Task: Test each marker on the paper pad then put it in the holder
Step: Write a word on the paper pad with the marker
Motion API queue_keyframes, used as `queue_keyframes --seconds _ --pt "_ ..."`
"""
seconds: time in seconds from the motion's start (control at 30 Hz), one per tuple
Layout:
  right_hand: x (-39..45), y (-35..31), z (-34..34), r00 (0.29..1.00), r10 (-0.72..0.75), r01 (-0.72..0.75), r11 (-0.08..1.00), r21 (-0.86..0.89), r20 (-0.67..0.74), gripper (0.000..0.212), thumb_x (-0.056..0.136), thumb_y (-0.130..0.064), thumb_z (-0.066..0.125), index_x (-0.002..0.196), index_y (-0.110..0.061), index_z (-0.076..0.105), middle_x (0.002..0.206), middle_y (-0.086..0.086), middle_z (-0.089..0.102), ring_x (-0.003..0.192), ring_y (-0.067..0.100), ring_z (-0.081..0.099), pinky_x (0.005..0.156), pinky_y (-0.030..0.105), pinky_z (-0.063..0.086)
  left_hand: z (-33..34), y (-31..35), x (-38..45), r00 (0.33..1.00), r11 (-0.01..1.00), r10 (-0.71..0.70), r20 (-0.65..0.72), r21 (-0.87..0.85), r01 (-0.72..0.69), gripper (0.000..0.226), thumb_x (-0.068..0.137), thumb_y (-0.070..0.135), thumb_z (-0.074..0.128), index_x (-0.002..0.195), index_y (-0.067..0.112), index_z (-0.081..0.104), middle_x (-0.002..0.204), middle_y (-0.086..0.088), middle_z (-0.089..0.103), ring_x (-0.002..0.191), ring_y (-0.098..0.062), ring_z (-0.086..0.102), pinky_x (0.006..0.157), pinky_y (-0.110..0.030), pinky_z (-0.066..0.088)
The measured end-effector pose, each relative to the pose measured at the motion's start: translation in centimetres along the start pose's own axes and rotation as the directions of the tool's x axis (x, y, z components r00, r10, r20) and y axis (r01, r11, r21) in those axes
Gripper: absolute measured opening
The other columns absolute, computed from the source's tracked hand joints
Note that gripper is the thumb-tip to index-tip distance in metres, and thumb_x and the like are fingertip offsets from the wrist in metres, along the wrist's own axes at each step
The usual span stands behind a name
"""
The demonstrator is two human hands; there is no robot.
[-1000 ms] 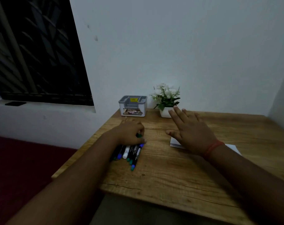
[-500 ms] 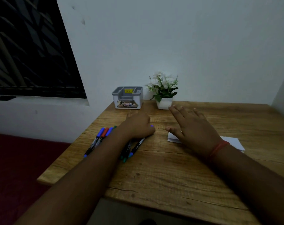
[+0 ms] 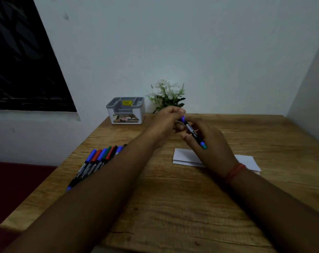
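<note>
Blue-capped marker [image 3: 192, 131] held aloft, tilted; other markers [image 3: 97, 160] side by side — holder [image 3: 126, 110] beyond; pad [image 3: 185, 157] flat.

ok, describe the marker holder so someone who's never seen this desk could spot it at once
Start at the wooden desk and go to its far left corner, against the white wall. There stands the small white box holder with grey divided compartments, just left of the white-flowered potted plant. A yellow sticker inside and a picture label on its front set it apart.

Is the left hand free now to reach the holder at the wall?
Probably not yet. The left hand pinches the blue end of the marker that the right hand holds. The path to the holder itself looks free.
</note>
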State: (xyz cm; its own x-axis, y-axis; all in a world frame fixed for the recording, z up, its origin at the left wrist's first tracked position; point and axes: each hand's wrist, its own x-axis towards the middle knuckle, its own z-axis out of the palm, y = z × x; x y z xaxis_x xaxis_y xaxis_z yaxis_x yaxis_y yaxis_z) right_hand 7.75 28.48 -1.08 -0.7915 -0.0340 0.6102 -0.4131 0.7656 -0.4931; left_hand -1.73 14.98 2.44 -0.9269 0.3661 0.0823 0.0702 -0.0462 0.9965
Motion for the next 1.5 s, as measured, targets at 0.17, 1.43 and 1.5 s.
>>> queue_keyframes --seconds 0.17,1.43,1.5 --pt "-0.4 0.2 0.0 0.992 0.039 -0.014 0.978 0.210 -0.116 0.018 0.098 -0.033 0.060 0.110 -0.022 0.067 0.092 -0.009 0.071 0.085 0.008 0.068 0.073 0.042 0.056 1.3 -2.6 0.3 0.999 0.997 -0.025 0.046 -0.073 0.028 0.017 0.102 0.013 0.048 0.086 0.010 0.055 0.066 -0.006 0.050 0.057 -0.013 0.051 0.053 -0.023 0.046" --pt "-0.9 0.9 -0.6 0.831 0.011 0.154 0.956 -0.248 0.556 0.031 0.092 -0.043 0.066 0.119 -0.032 0.056 0.125 -0.008 0.055 0.109 0.008 0.047 0.096 0.031 0.047 -4.9 -2.6 0.5 0.991 0.427 0.000 0.132 0.897 -0.119 0.024 0.088 0.035 0.069 0.104 0.020 0.062 0.110 0.001 0.062 0.097 -0.014 0.057 0.080 -0.033 0.050" --pt "-1.0 1.0 -0.4 0.825 -0.039 0.185 0.961 -0.205 0.563 0.023 0.095 -0.035 0.065 0.116 -0.032 0.057 0.121 -0.010 0.057 0.107 0.006 0.048 0.095 0.031 0.048 -5.2 -2.4 0.4 0.980 0.347 -0.056 0.190 0.924 -0.159 0.049 0.089 0.050 0.065 0.128 0.023 0.052 0.134 0.000 0.052 0.117 -0.017 0.050 0.088 -0.032 0.045"
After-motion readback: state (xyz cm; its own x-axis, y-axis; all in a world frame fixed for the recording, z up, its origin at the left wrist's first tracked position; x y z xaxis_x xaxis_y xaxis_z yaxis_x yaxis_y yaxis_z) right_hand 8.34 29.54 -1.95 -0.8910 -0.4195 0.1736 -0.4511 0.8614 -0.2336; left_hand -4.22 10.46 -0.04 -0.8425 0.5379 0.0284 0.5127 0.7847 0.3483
